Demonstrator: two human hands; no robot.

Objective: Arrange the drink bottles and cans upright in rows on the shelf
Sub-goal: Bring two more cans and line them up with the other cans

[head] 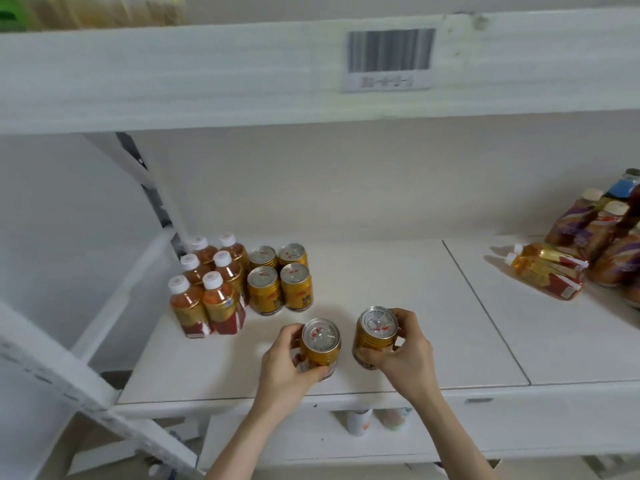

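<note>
Six gold cans [264, 295], six bottles [188, 304] standing at left, two hands [283, 370]

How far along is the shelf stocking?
Done: six tea bottles and four gold cans stand upright in rows at the left of the shelf. In hand: the left hand grips the left can, and the right hand grips the right can. Left: the pile of bottles at right, lying or leaning.

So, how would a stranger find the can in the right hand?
Find the white shelf and the four standing cans on it. Nearer the front edge, the left hand holds one gold can; the wanted can is right of it, tilted, in the right hand.
</note>
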